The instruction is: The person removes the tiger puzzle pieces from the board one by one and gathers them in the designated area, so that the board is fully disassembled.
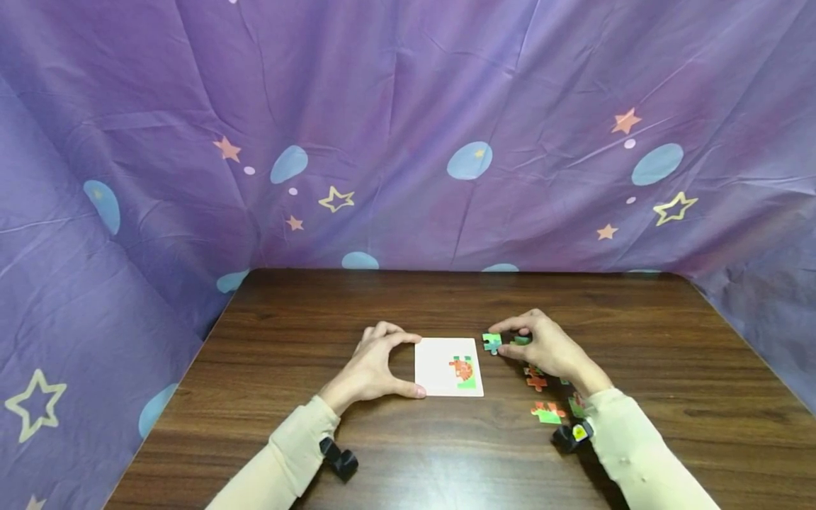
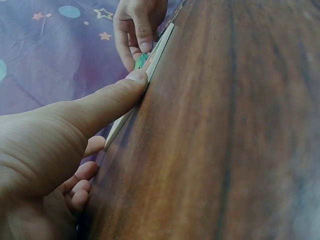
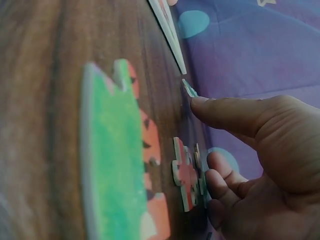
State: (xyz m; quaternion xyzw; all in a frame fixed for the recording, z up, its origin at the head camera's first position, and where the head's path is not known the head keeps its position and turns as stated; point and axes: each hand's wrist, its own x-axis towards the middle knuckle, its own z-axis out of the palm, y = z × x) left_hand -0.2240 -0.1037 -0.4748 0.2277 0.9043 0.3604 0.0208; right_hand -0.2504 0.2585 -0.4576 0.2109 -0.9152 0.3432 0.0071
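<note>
A square white puzzle board (image 1: pixel 436 368) lies on the table, with a few joined jigsaw pieces (image 1: pixel 465 372) showing orange and green at its right side. My left hand (image 1: pixel 376 365) holds the board at its left corners, thumb (image 2: pixel 112 97) on the near one and index finger on the far one. To the right of the board, my right hand (image 1: pixel 547 345) pinches a green and blue jigsaw piece (image 1: pixel 491 343) between thumb (image 3: pixel 225 114) and index finger. In the right wrist view that piece is mostly hidden behind the thumb.
Loose jigsaw pieces lie under and near the right hand: an orange one (image 1: pixel 536 380), an orange and green one (image 1: pixel 548 412) nearer me, and several partly covered by the hand and sleeve. A purple patterned cloth (image 1: pixel 408 142) hangs behind the brown wooden table (image 1: pixel 306 304).
</note>
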